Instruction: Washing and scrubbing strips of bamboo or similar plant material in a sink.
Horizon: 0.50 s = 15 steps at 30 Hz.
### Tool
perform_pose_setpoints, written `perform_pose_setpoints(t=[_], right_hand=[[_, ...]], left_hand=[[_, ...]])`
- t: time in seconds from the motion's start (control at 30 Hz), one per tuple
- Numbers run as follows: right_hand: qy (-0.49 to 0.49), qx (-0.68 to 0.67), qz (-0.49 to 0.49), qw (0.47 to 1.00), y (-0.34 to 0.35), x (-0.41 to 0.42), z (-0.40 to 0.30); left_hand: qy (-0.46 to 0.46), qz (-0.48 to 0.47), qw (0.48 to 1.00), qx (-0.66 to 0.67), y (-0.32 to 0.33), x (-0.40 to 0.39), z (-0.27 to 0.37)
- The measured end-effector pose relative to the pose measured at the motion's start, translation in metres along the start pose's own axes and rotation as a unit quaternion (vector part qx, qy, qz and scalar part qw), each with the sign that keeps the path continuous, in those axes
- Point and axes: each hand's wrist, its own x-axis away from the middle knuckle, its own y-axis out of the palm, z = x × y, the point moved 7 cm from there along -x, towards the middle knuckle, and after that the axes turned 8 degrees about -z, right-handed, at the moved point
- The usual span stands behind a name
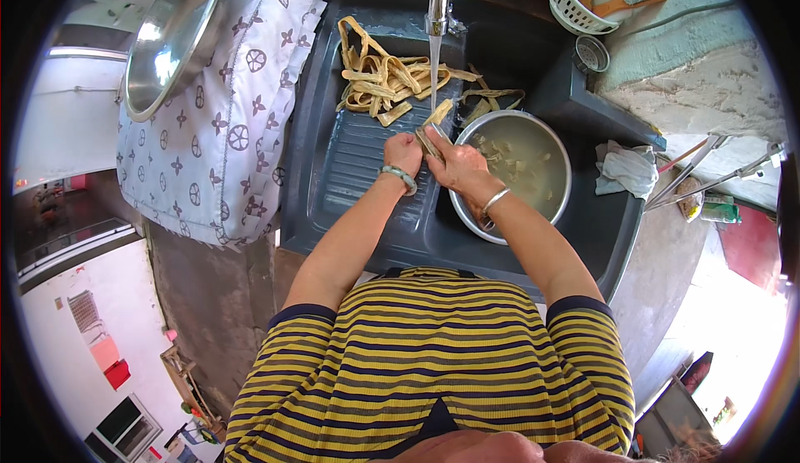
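Observation:
My left hand [403, 152], wearing a bangle, is closed around one end of a pale brown plant strip [441, 111] below the running faucet [439, 10]. My right hand [459, 164] grips a small flat tool or piece, its kind unclear, against the strip. To the right, a metal basin [565, 178] of cloudy water with pale scraps stands in the sink bowl, partly beneath my right wrist. A heap of long brownish strips [375, 85] lies on the ribbed drainboard [353, 157] beyond my left hand. More strips [494, 94] lie behind the basin.
A cloth-covered object [206, 144] stands left of the dark sink, with a steel bowl [169, 44] tilted on it. At the back right are a white basket [572, 10] with brushes and a sink strainer [591, 53]. A white rag [625, 169] hangs over the sink's right edge.

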Motion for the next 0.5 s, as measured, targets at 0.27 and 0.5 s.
perform_pose_setpoints(t=[0.27, 0.5], right_hand=[[0.017, 0.008, -0.009, 1.0, -0.003, -0.001, 0.003], [0.037, 0.03, 0.106, 0.993, -0.037, -0.045, 0.032]], left_hand=[[-0.047, -0.022, 0.998, 0.032, 0.007, -0.002, -0.011], [-0.022, -0.043, 0.998, 0.047, 0.016, -0.009, -0.015]])
